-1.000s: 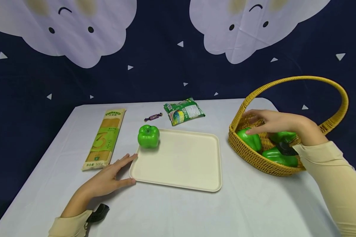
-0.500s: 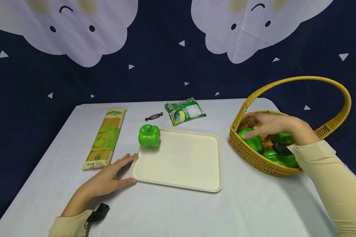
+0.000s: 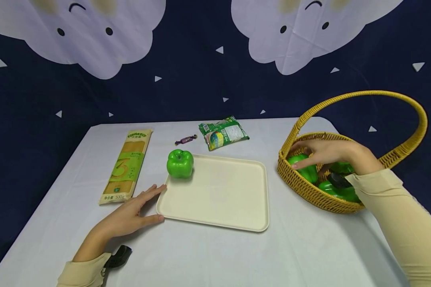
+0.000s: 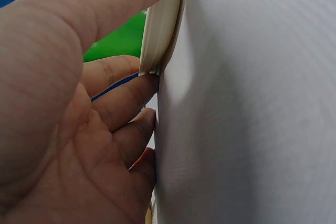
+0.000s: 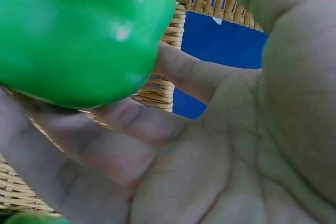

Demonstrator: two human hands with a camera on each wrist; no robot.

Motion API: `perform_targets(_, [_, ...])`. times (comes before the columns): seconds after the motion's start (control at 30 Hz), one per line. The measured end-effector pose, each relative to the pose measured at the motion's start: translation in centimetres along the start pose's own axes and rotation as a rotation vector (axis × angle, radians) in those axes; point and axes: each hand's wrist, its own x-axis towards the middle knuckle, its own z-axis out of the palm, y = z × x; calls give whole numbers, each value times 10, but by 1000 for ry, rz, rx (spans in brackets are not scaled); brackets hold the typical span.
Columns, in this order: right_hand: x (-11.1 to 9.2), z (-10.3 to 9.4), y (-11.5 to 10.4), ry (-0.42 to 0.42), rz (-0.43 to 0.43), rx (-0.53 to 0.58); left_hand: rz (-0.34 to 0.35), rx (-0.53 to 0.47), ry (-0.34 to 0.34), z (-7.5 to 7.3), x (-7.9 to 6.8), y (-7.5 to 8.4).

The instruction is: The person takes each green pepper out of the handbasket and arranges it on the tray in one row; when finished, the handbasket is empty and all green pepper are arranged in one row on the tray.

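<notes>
My right hand (image 3: 325, 153) reaches into a yellow wicker basket (image 3: 309, 195). Its fingers curl round a glossy green bell pepper (image 3: 304, 169), with the thumb on the near side. Close up in the right wrist view, the bell pepper (image 5: 79, 35) lies against the fingers. My left hand (image 3: 125, 217) rests on the table at the left side of a cream tray (image 3: 219, 195). Its fingertips and thumb touch the tray's rim (image 4: 160, 30), fingers fairly straight. Another green bell pepper (image 3: 180, 164) sits upright in the tray's back left corner.
More green peppers (image 3: 339, 191) lie in the basket, partly hidden by the right forearm. Its tall handle (image 3: 366, 93) arches above the hand. A noodle packet (image 3: 127, 166) lies left of the tray; a purple wrapped candy (image 3: 186, 140) and a green snack bag (image 3: 224, 133) lie behind it.
My right hand has sunk a little deeper into the basket, and its fingers and thumb have closed round the bell pepper. The left hand and the tray have stayed in place.
</notes>
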Motion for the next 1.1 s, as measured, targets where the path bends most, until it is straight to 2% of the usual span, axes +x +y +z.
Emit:
perform_targets(0.2, [1,0,3,-28,13,4,-1,8,4,0,0,-1])
perform_targets(0.5, [4,-2,12,-33,-15,-13,8,15,10,1,0,-3])
perform_targets(0.83, [5,-2,12,-38,28,23,10,14,12,1,-1,-2])
perform_targets(1.1, [7,0,14,-25,59,-1,19,13,16,1,0,-4])
